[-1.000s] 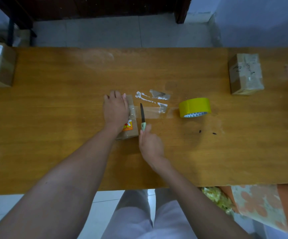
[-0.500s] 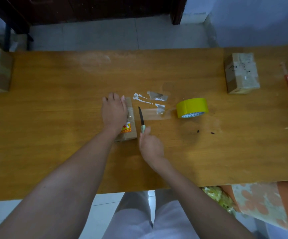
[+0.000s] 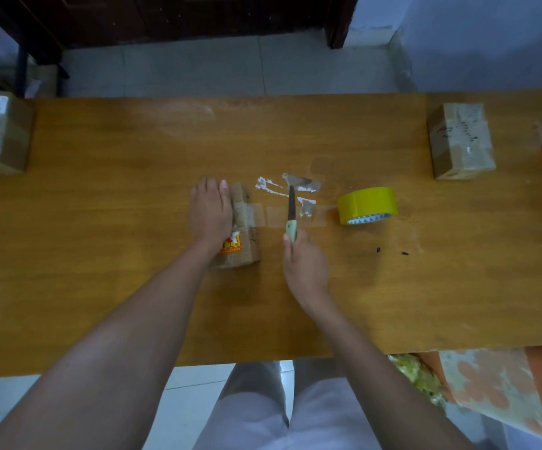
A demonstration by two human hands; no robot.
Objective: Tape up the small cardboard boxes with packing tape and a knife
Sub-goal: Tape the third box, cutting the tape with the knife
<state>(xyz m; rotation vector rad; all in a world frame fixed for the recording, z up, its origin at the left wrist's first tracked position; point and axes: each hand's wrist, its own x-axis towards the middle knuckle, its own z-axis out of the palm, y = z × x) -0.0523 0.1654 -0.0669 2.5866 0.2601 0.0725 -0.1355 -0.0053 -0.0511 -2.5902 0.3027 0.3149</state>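
Across the tabletop, right fingers, clamped on the knife, had shifted it rightward along the tape, likely mid-cut; left hand lay flat, pinning the box.

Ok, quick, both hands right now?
Left hand: open, pressing flat on the small box.
Right hand: gripping the knife.

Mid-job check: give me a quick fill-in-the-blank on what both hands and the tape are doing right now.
1. The left hand presses flat on the small ____ box.
2. The right hand grips a knife with a pale ____ handle.
3. The tape roll on the table is ____ in colour.
4. The knife blade lies across the tape strip between the box and the ____.

Missing words: cardboard; green; yellow; roll
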